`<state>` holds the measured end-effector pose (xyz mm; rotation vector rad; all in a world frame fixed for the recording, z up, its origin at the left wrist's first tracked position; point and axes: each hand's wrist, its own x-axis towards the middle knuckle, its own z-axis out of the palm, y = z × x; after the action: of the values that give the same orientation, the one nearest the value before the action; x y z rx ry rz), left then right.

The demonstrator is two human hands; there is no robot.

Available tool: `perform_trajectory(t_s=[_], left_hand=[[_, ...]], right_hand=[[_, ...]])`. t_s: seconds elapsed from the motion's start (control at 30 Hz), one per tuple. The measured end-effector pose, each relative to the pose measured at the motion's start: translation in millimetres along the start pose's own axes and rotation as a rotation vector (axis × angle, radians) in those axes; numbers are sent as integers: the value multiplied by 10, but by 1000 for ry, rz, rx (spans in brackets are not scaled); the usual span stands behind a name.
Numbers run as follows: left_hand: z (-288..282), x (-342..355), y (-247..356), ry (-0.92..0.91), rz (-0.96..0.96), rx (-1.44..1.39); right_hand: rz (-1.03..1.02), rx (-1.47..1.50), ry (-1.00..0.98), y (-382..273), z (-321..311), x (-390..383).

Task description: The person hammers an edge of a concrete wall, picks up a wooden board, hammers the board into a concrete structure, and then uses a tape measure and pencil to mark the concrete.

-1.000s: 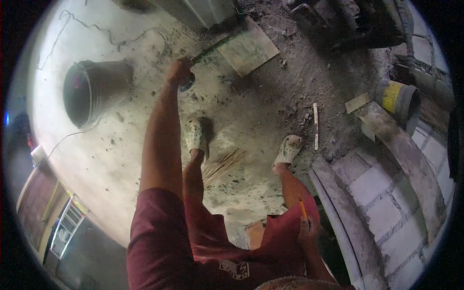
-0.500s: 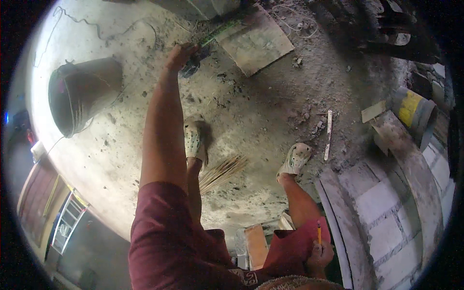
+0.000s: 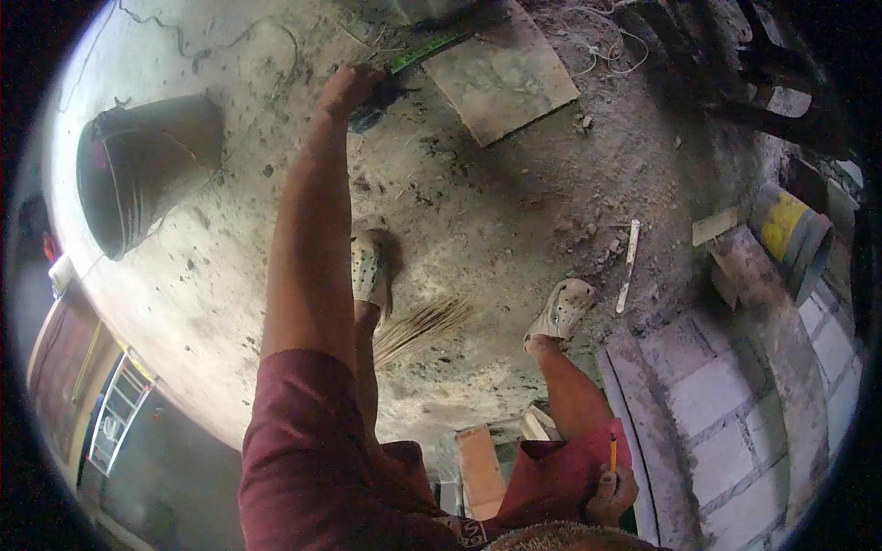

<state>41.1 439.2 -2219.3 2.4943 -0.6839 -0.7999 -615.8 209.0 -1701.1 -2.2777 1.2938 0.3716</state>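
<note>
My left arm stretches forward, and my left hand (image 3: 351, 89) is low over the floor with its fingers curled downward. A dark object (image 3: 375, 112) shows just beneath it, and a narrow green strip (image 3: 424, 52) runs from beside the fingers toward a flat square board (image 3: 503, 78). Blur and shadow hide what the fingers grip. Back near my right thigh, my right hand (image 3: 614, 500) is closed around a yellow pencil (image 3: 613, 450), which points up. Between my feet lies a bundle of thin broom bristles (image 3: 424, 329).
A dark bucket (image 3: 152, 170) lies tipped at the left. A pale stick (image 3: 628, 266) rests amid rubble. At the right are a block wall (image 3: 717, 404), a plank (image 3: 767, 303) and a grey-yellow bucket (image 3: 781, 230). An orange-brown block (image 3: 480, 473) sits beneath me; a ladder (image 3: 119, 413) is farther left.
My left hand has shifted slightly forward, toward the far end of the floor. The view has moved a little; my right hand still holds the pencil.
</note>
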Motion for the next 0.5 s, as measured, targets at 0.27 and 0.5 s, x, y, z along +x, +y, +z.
perform_trajectory(t_s=[0.27, 0.5], left_hand=[[-28, -192, 619, 96, -204, 65], [-61, -283, 667, 146, -134, 51]], right_hand=[[114, -34, -68, -15, -36, -2], [71, 8, -102, -160, -60, 169]])
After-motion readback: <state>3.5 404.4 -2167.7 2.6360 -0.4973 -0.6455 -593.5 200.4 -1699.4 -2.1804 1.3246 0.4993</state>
